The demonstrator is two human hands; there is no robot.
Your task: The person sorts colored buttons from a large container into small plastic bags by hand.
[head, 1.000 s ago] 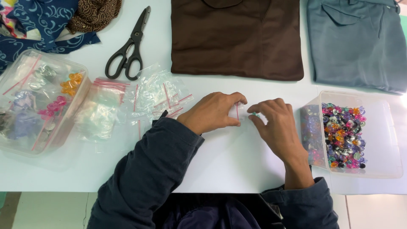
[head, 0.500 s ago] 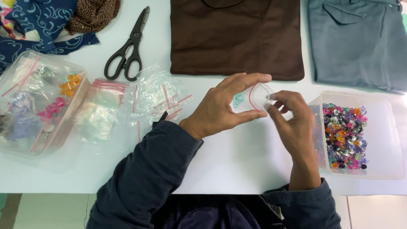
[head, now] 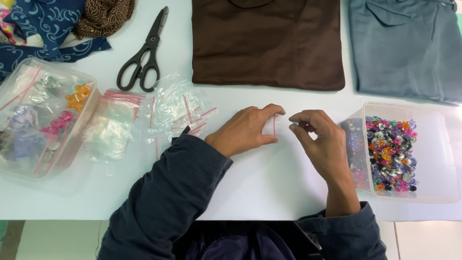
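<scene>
My left hand [head: 248, 130] holds a small clear zip bag [head: 271, 126] with a red seal strip between thumb and fingers, just above the white table [head: 260, 188]. My right hand [head: 320, 139] is right beside it, fingertips pinched on a tiny bluish bead [head: 294, 124] at the bag's mouth. To the right stands a clear plastic box [head: 433, 159] holding many coloured beads [head: 390, 151]. A loose heap of empty small zip bags [head: 159, 113] lies to the left of my left hand.
Black scissors [head: 143, 53] lie at the back left. A folded brown cloth [head: 267, 41] and a grey-blue cloth [head: 409, 45] lie at the back. A clear box [head: 72, 130] of bagged beads sits at far left, patterned fabrics [head: 53, 24] behind it.
Both hands rose with the bag held up half a second ago, then came back down toward the table. My right fingers now pinch a bead at the bag's opening.
</scene>
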